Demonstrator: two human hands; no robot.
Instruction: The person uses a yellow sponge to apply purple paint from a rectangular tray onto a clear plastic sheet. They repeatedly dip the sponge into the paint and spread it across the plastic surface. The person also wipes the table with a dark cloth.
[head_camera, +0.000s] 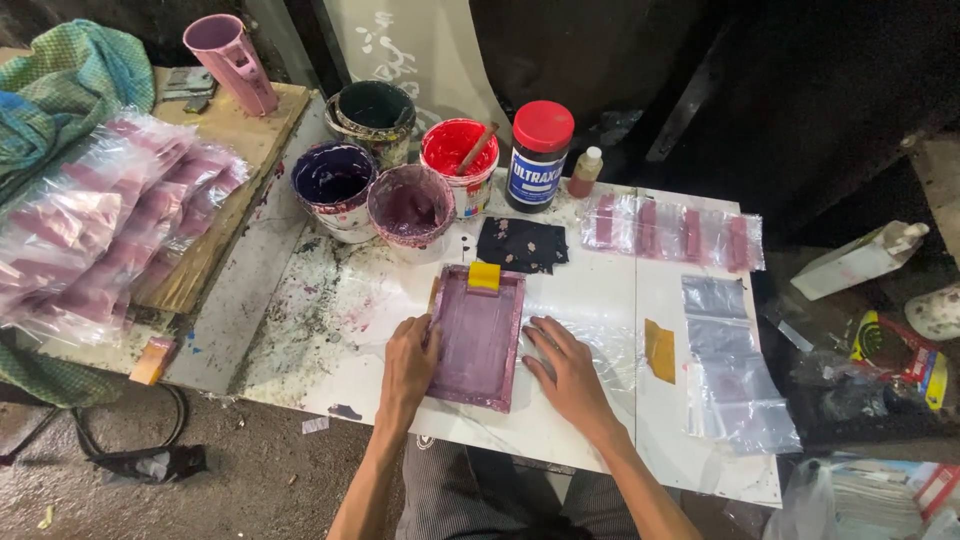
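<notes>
I see my left hand (408, 362) gripping the purple screen frame's (478, 338) left edge. My right hand (568, 372) lies released, flat on the white table (590, 300), touching the frame's right side.

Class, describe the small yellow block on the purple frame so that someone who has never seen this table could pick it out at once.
Start at the white table and find the purple-stained rectangular frame between the left hand and the right hand. The yellow block sits on the frame's far edge, toward the paint pots. It is the only bright yellow thing on the frame.
</notes>
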